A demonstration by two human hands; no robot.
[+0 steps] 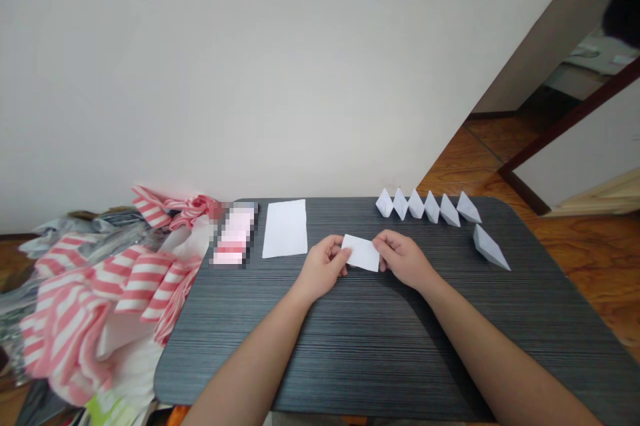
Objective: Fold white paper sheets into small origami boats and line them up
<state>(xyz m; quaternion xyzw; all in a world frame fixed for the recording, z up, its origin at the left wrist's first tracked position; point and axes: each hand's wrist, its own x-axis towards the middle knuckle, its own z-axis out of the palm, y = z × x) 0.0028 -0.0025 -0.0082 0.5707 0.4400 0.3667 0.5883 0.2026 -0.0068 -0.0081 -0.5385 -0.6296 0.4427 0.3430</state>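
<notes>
A small white rectangle of paper point(362, 253) is stretched between my two hands above the dark table point(345, 346). My left hand point(324, 267) pinches its left edge, thumb on top. At the right edge, my right hand point(403, 258) grips it between thumb and fingers. Whether the paper has folded layers I cannot tell. Left of my hands lies a larger flat stack or sheet of white paper point(285, 229). Several folded paper boats point(416, 205) stand in a row at the back right, and one more paper boat point(490, 248) sits apart, nearer the right edge.
A pixelated rectangular object point(233, 236) lies at the table's back left corner. Beyond the left edge is a heap of red-and-white striped cloth point(145, 279) with plastic bags. The white wall point(300, 79) rises behind the table; wooden floor point(465, 153) shows at right.
</notes>
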